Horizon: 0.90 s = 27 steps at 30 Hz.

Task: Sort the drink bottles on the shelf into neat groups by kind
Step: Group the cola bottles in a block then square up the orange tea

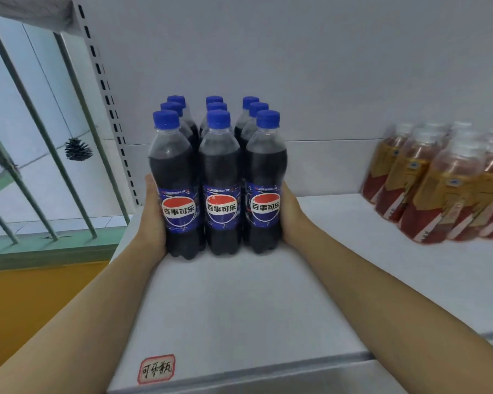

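Note:
Several dark cola bottles [220,177] with blue caps and blue labels stand upright in a tight block of three rows on the white shelf [239,302]. My left hand [153,220] presses flat against the block's left side. On the opposite side, my right hand [292,214] lies against the rightmost front bottle. Both hands have their fingers straight along the bottles, with the fingertips hidden behind them. Several amber tea bottles [439,183] with red and gold labels stand grouped at the shelf's right.
A handwritten red-bordered label [156,368] is stuck at the shelf's front edge. The slotted upright [106,89] of the shelf runs up at the left. Beyond it are green window bars [40,132] and a pine cone [78,149].

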Each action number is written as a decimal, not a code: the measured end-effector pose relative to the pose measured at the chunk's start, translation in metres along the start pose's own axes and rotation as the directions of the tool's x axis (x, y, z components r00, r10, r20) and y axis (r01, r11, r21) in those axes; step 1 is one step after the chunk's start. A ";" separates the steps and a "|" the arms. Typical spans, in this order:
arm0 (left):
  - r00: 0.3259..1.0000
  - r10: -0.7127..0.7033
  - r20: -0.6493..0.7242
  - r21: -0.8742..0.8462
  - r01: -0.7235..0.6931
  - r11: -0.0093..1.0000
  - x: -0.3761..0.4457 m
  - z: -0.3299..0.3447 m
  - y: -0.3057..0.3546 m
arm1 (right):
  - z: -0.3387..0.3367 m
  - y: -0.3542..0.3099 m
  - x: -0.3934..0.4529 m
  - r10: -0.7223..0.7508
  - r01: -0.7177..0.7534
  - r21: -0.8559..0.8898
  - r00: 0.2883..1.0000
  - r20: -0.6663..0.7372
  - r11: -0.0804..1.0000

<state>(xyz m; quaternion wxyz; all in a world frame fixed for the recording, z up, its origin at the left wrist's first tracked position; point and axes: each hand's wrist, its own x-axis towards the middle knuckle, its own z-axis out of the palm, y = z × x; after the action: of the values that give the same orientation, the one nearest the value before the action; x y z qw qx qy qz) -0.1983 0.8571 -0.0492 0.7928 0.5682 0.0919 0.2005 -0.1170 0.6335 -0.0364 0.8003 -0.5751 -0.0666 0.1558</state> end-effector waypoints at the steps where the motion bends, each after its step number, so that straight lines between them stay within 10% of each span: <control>1: 1.000 -0.006 0.011 -0.004 0.006 1.000 -0.003 0.003 0.003 | 0.000 -0.001 -0.002 -0.009 0.008 -0.046 1.000 -0.021 0.999; 7: 0.995 -0.067 0.068 0.147 0.057 0.988 -0.022 -0.002 0.023 | -0.011 -0.025 -0.024 -0.084 0.058 -0.331 0.995 -0.063 0.942; 14: 0.896 0.065 0.439 0.454 -0.284 0.845 -0.040 -0.030 0.008 | -0.012 0.006 -0.070 -0.239 0.249 -0.314 0.969 0.068 0.916; 27: 0.883 0.306 0.356 0.606 -0.467 0.643 -0.038 -0.018 -0.007 | 0.024 0.032 -0.065 -0.451 0.341 -0.481 0.883 -0.131 0.807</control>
<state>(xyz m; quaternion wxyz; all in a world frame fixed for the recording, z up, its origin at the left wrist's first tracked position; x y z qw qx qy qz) -0.2374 0.8548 -0.0652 0.4738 0.8413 -0.0544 0.2544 -0.1909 0.6429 -0.0538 0.6640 -0.7300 -0.1228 -0.1055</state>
